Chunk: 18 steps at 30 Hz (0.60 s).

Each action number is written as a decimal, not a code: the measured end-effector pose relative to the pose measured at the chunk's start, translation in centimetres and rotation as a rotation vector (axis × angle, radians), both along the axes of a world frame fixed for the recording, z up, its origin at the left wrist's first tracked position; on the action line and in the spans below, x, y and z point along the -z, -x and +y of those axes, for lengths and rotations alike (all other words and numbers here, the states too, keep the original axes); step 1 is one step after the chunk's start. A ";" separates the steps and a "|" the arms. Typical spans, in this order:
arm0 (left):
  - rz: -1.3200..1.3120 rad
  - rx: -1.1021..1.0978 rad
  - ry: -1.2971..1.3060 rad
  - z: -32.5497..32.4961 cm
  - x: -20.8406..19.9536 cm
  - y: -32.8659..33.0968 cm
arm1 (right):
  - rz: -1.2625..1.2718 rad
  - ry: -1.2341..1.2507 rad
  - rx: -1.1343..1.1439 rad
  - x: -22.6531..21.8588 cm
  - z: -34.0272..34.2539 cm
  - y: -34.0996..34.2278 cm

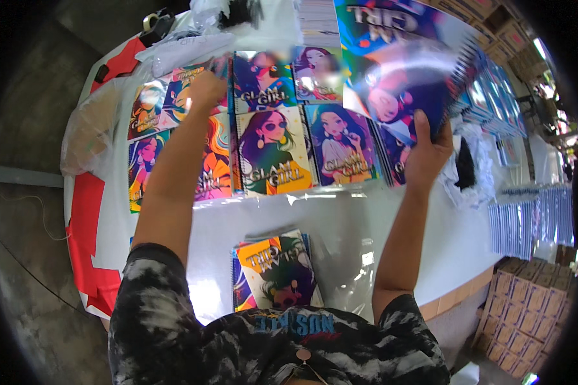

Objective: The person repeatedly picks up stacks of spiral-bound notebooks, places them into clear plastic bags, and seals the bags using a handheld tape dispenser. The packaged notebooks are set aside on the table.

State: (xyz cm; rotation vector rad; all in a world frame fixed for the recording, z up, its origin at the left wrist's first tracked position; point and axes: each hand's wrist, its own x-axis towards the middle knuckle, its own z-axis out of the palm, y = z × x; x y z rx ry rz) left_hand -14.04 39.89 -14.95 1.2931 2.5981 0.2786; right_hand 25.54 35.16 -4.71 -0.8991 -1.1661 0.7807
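Note:
My right hand (pixel 428 151) grips a colourful spiral notebook (pixel 392 77) by its lower corner, thumb on the cover. The notebook is raised at an angle above the right end of the rows, and its printed lettering appears upside down. Over at the back left, my left hand (pixel 207 91) is bent down onto the notebooks (pixel 176 96) there; its fingertips are blurred and partly hidden. Two rows of illustrated notebooks (pixel 273 151) lie in stacks across the table. A smaller stack of notebooks (pixel 276 269) sits close to my body, its top cover turned the other way.
The white table (pixel 289 215) has glossy plastic film on it. Red material (pixel 87 218) and a clear plastic bag (pixel 93 125) lie along the left edge. A tape dispenser (pixel 157 25) stands at the back left. Notebook stacks (pixel 514 224) and brown cartons (pixel 526 314) are at the right.

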 end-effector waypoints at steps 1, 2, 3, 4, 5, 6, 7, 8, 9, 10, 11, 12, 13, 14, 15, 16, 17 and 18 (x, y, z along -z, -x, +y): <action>0.018 -0.030 -0.093 -0.9 -2.3 -0.8 | 0.018 0.125 -0.114 -0.1 -1.8 -2.6; 0.024 -0.018 -0.249 -2.4 -3.1 0.1 | -0.048 0.212 -0.191 -0.2 -3.5 -5.1; 0.035 -0.010 -0.398 -4.0 -3.6 0.9 | -0.107 0.307 -0.272 -0.1 -5.3 -6.8; -0.088 0.145 -0.629 -6.7 -4.5 0.0 | -0.128 0.323 -0.203 -0.7 -7.7 -7.4; -0.221 0.301 -0.863 -10.4 -5.7 -1.5 | -0.150 0.334 -0.128 -1.9 -10.0 -7.9; -0.262 0.341 -0.927 -14.1 -6.9 -4.3 | -0.171 0.341 -0.052 -2.7 -12.3 -8.4; -0.289 0.352 -0.980 -18.8 -7.7 -6.4 | -0.141 0.358 -0.086 -2.9 -14.3 -8.8; -0.342 0.389 -1.013 -23.3 -6.3 -6.7 | -0.111 0.375 -0.133 -3.0 -16.1 -9.7; -0.690 0.282 -0.970 -27.7 -3.8 -7.6 | -0.080 0.396 -0.175 -3.3 -17.6 -10.7; -1.037 0.128 -0.944 -31.5 -1.0 -8.7 | 0.014 0.385 -0.242 -2.9 -19.3 -12.1; -0.533 0.472 -0.791 -34.8 -1.8 -11.2 | 0.120 0.402 -0.259 -2.8 -21.0 -11.7; -0.273 0.708 -0.602 -37.9 -0.2 -12.2 | 0.230 0.413 -0.296 -2.8 -22.6 -10.5; -0.012 0.928 -0.399 -39.9 1.6 -13.0 | 0.337 0.421 -0.327 -2.8 -23.8 -9.5; -0.037 0.926 -0.372 -41.0 1.3 -13.7 | 0.402 0.465 -0.511 -1.8 -24.7 -9.4; -0.062 0.921 -0.346 -42.1 0.8 -14.3 | 0.464 0.510 -0.697 0.0 -25.6 -9.2; -0.079 0.915 -0.315 -42.9 -0.1 -14.6 | 0.470 0.580 -0.783 1.4 -26.5 -8.1; -0.150 0.741 -0.395 -42.9 -1.9 -14.1 | 0.475 0.649 -0.862 2.9 -27.4 -7.0; -0.063 0.613 -0.725 -43.3 -1.9 -13.0 | 0.412 0.818 -0.955 4.8 -27.7 -6.6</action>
